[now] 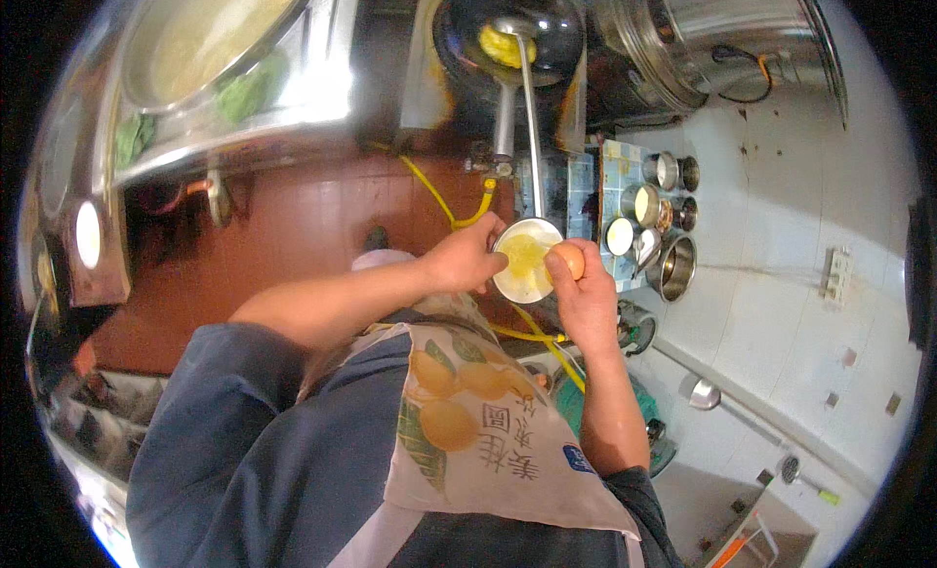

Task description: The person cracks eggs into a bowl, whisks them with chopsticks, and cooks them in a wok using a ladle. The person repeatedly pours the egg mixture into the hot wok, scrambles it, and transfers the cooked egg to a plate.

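My left hand (pixel 468 259) grips the left side of a small white bowl (pixel 521 293), its thumb over the rim. Yellowish, clear liquid (pixel 525 253) that looks like raw egg lies inside. At the bowl's right rim, my right hand (pixel 591 297) holds a brown egg (pixel 569 260) between thumb and fingers. Whether the shell is cracked cannot be made out. Beyond the bowl, a long-handled ladle (pixel 532 129) rests in a black wok (pixel 455 34), its head over yellow food (pixel 499 47). The lower end of the ladle's handle meets the bowl's far rim in the picture.
Several metal seasoning containers (pixel 646 204) stand on a tiled ledge (pixel 610 173) at right. A large pan (pixel 212 41) sits on the steel counter (pixel 293 107) at upper left. Yellow hoses (pixel 428 184) run below the stove. A big metal pot (pixel 725 26) stands at upper right.
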A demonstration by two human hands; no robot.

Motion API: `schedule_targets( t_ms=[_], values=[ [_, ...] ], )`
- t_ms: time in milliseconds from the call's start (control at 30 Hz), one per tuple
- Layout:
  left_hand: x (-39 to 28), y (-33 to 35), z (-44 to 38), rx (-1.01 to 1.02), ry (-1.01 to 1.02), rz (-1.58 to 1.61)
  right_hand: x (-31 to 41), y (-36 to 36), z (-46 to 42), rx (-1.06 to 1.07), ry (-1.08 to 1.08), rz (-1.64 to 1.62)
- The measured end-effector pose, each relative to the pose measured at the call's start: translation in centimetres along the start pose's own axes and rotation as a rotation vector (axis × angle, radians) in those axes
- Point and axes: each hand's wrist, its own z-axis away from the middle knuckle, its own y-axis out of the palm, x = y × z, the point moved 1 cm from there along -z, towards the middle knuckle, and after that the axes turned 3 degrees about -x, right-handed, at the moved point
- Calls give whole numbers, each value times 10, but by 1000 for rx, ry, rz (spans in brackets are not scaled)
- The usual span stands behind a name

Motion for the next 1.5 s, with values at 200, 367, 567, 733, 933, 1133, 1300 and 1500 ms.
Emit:
schedule_targets(
  t_ms=[200, 367, 567, 733, 933, 1133, 1300, 1500],
  values=[
    [65, 2, -10, -186, 129, 216, 28, -9, 3, 11, -253, 78],
    [89, -12, 31, -348, 4, 280, 60, -13, 20, -39, -598, 39],
    [153, -43, 89, -537, 64, 492, 115, 65, 35, 176, -963, 125],
    [222, -89, 145, -675, 160, 578, 174, 179, 30, 942, -283, -368],
    [307, -159, 244, -870, -54, 356, 285, 402, 48, 1319, 223, -294],
    [382, -221, 313, -1011, -43, 322, 402, 667, 22, 1225, 180, -611],
    [381, -256, 331, -1029, 38, 692, 356, 682, 26, 1004, -324, -204],
    [327, -269, 314, -860, -16, 620, 271, 408, -18, 427, -796, -102]
  ],
)
